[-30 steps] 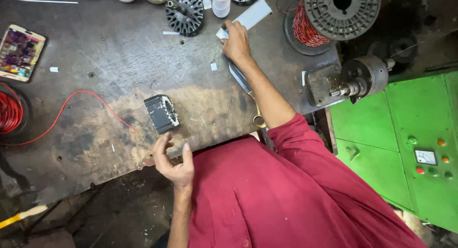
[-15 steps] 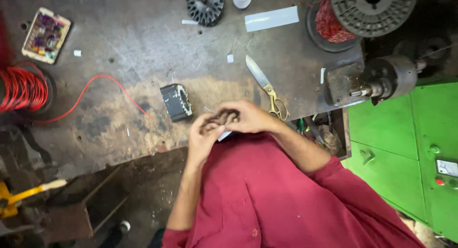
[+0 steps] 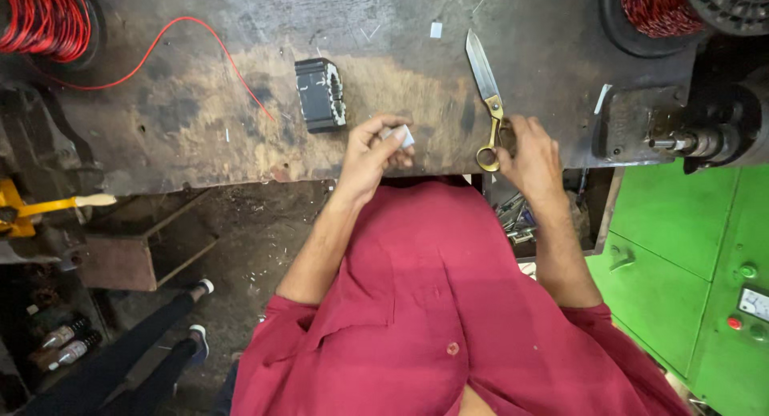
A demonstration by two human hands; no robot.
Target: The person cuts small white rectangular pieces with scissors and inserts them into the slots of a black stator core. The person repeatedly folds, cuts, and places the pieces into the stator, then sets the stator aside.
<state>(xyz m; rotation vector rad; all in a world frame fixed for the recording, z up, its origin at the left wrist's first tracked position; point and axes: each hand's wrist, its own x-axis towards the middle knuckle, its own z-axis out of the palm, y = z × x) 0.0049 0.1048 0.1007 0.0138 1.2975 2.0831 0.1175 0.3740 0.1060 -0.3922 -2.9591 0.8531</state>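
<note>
1. The left hand (image 3: 370, 156) pinches a small white paper slip (image 3: 403, 136) between its fingertips, at 4 o'clock from the black wound stator block (image 3: 320, 94).
2. The right hand (image 3: 530, 148) closes on the brass handles of the steel scissors (image 3: 485, 96), lying at 3 o'clock.

A worn, dark wooden workbench (image 3: 160, 120) fills the upper frame, its surface scuffed pale near the middle. Below it at lower left lies a dusty, littered concrete floor (image 3: 240, 264). A bright green machine cabinet (image 3: 673, 248) stands at right.
</note>
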